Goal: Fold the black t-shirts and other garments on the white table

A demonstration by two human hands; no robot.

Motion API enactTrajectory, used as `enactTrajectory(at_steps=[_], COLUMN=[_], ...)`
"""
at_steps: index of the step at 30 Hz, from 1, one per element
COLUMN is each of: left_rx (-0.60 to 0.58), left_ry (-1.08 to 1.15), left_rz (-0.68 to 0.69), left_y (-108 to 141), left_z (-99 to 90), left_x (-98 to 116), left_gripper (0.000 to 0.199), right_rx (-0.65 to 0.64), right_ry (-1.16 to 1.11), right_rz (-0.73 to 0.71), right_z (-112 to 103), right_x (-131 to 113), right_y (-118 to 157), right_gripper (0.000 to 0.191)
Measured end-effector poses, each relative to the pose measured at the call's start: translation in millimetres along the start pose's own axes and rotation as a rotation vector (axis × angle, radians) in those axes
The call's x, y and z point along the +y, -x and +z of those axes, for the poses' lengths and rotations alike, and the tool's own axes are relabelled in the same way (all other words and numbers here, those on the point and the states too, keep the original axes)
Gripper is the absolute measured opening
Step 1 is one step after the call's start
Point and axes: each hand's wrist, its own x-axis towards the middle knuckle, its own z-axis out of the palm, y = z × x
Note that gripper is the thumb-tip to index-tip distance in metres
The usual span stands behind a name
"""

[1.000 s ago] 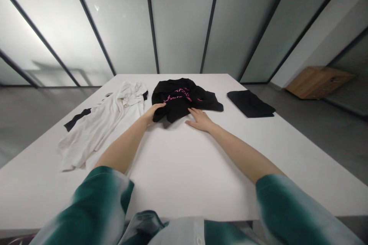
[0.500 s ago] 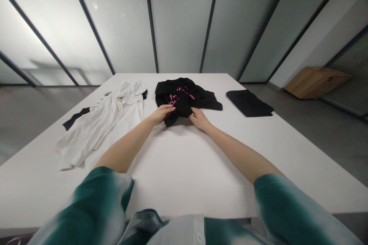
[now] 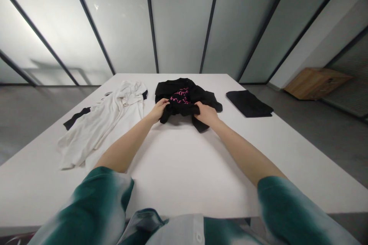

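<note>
A black garment with pink lettering lies bunched on the white table, straight ahead of me. My left hand is closed on its near left edge. At the near right edge, my right hand grips the cloth as well. Between the two hands the near edge is lifted slightly off the table, and a flap of black fabric hangs down beside my right hand. The garment's exact kind cannot be made out from its crumpled shape.
To the left, a white garment is spread out, with a dark piece of cloth showing from under it. A folded black cloth lies to the right. Beyond the table are frosted glass panels and a wooden cabinet.
My hands have moved farther apart, the right one to the right, and the near edge of the black garment is stretched between them. The pink lettering has shifted with the cloth.
</note>
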Motion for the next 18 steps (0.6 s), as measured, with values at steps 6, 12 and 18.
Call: enactTrajectory(at_steps=[6,12,18], left_rx=[0.02,-0.082,-0.475], left_ry=[0.02,-0.209,-0.48], left_rz=[0.079,0.113,-0.142], left_y=[-8.7,-9.0,1.6], left_z=[-22.8,-37.5,-71.8], left_x=[13.8,33.6,81.4], left_gripper=[0.016,0.02,0.023], right_rx=[0.167,0.258,-0.073], right_ry=[0.189,0.08,-0.037], right_rz=[0.185,0.058,-0.065], right_z=[-40.0,-90.7,-137.7], right_x=[47.2,79.9,84.6], right_y=[-12.5,-13.4,33.9], right_gripper=[0.036,0.039,0.02])
